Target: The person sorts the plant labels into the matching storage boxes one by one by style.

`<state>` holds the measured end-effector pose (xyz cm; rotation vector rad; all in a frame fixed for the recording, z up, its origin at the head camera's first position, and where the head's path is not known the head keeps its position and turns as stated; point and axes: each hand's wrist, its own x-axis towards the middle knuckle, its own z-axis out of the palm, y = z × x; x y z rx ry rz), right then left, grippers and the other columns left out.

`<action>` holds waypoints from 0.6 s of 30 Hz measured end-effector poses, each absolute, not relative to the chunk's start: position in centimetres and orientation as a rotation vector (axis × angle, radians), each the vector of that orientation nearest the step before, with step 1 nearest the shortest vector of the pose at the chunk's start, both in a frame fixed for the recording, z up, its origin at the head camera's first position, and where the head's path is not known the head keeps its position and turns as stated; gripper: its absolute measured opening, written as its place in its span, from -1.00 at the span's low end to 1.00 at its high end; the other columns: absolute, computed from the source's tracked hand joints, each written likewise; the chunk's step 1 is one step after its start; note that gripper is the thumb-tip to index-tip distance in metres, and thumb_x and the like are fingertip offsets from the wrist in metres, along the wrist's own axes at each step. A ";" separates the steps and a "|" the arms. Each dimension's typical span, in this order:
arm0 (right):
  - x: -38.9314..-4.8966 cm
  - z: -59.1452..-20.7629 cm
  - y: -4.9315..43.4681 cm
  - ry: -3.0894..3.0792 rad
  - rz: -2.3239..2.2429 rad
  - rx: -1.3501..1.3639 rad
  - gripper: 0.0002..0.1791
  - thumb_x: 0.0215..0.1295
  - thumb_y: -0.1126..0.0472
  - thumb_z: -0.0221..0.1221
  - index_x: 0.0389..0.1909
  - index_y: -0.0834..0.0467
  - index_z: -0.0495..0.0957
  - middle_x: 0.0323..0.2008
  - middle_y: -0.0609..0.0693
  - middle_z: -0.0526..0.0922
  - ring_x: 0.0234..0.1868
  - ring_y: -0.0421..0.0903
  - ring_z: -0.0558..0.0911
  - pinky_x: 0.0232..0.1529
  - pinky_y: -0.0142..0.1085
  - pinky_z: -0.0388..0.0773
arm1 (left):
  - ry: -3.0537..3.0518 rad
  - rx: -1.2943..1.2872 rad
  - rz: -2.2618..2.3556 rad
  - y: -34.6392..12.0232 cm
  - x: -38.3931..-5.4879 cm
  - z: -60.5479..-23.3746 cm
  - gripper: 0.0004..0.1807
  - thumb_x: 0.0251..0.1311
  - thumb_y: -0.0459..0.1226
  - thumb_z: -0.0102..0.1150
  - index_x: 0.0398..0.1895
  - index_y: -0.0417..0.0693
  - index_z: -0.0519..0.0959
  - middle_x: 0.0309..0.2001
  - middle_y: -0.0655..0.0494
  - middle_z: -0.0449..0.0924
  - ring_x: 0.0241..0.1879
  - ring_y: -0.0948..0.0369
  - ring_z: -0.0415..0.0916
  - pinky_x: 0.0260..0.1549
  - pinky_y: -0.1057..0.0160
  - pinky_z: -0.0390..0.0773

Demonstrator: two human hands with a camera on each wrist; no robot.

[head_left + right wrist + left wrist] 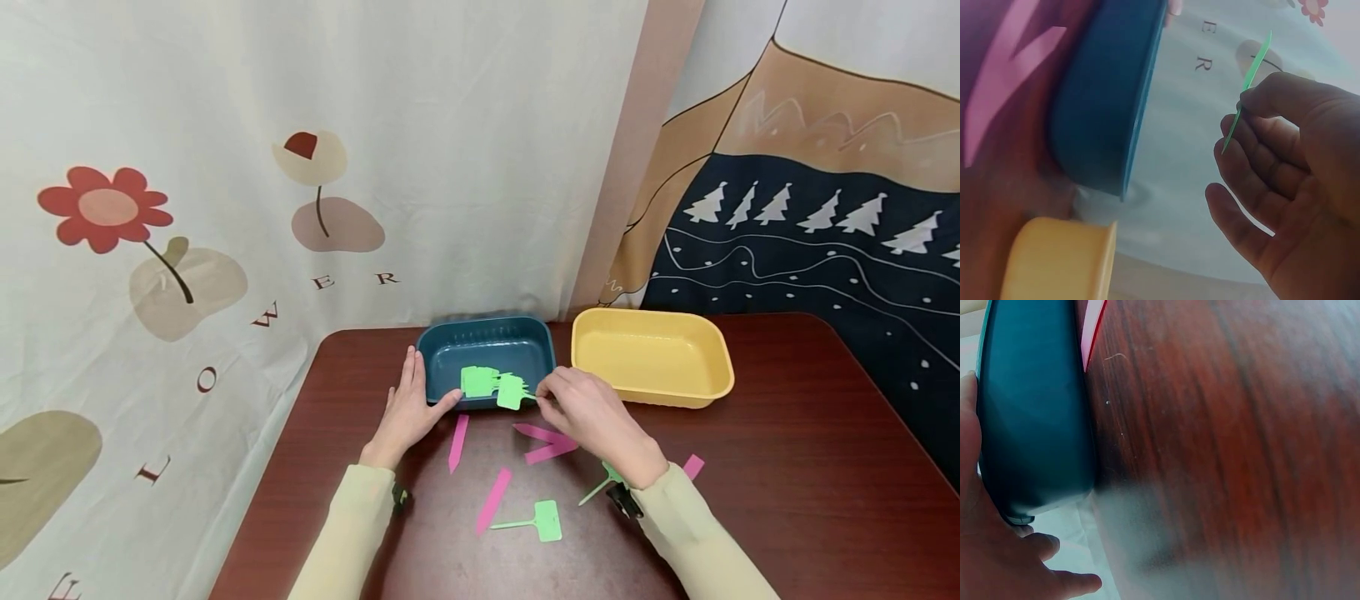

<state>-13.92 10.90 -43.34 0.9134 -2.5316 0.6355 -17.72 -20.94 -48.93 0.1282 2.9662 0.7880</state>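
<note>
My left hand (408,413) rests at the near left corner of a dark blue plastic basin (483,322), its thumb over the front rim and its straight fingers along the outer left side. My right hand (588,410) pinches the thin stem of a green T-shaped plant label (512,392) between thumb and forefinger, its flat head above the basin's front rim. In the right wrist view this green label (1252,72) is seen edge-on, with the other fingers loosely bent. Several more green plant labels (477,381) lie bunched inside the basin.
A yellow basin (652,354) stands right of the blue one. On the brown table (360,367) lie several pink pointed strips (493,500) and a green label (547,521); another green label (596,489) is partly under my right wrist. A printed curtain (480,150) hangs behind.
</note>
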 end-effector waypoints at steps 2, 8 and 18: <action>-14.5 -42.9 10.4 -2.534 0.622 0.914 -0.89 0.25 0.31 0.36 -0.38 0.07 0.62 -0.41 -0.14 0.57 -0.41 -0.19 0.50 -0.37 -0.31 0.52 | 2.966 0.129 0.786 -21.0 -17.7 -49.0 0.29 0.27 0.45 0.04 0.67 -0.21 -0.29 0.69 -0.02 -0.52 0.61 -0.15 -0.10 0.45 -0.41 -0.09; -16.3 -42.4 9.0 -2.545 0.534 0.951 -0.88 0.30 0.29 0.31 -0.40 0.04 0.60 -0.43 -0.15 0.55 -0.42 -0.18 0.49 -0.41 -0.31 0.49 | 2.979 0.133 0.792 -21.0 -17.8 -49.1 0.29 0.26 0.45 0.05 0.67 -0.23 -0.27 0.69 -0.07 -0.45 0.61 -0.15 -0.09 0.44 -0.42 -0.07; -19.3 -43.4 7.0 -2.562 0.430 1.036 -0.87 0.34 0.29 0.27 -0.42 0.06 0.63 -0.45 -0.12 0.58 -0.43 -0.17 0.55 -0.40 -0.28 0.55 | 2.978 0.130 0.796 -21.1 -17.8 -49.2 0.29 0.28 0.43 0.05 0.67 -0.23 -0.27 0.69 -0.09 -0.45 0.62 -0.14 -0.12 0.44 -0.42 -0.08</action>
